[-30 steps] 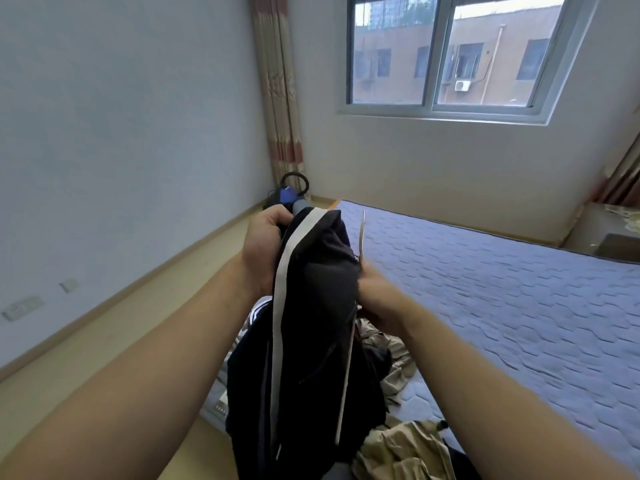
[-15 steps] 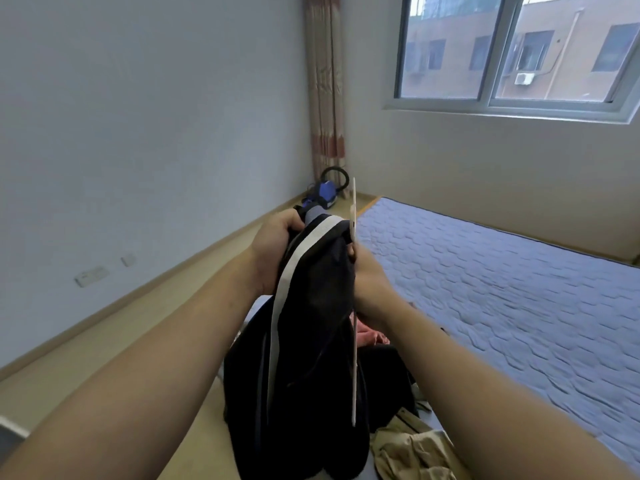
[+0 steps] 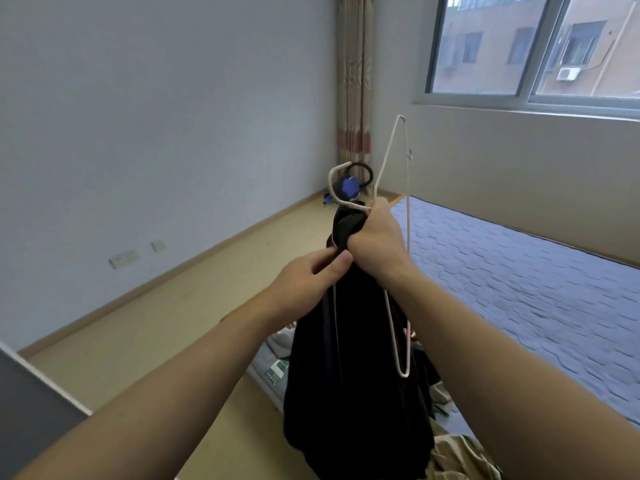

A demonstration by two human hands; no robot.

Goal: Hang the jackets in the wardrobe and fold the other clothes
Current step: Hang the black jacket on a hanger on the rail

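right hand (image 3: 375,239) clenched on hanger (image 3: 408,223) neck plus jacket (image 3: 346,358) top; left hand (image 3: 310,277) pinches fabric at its 8 o'clock. hanger seems outside jacket: risk garment slips off.

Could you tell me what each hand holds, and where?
The right hand grips the white hanger at its hook's base, with the dark jacket bunched under it; the left hand pinches that jacket just below.
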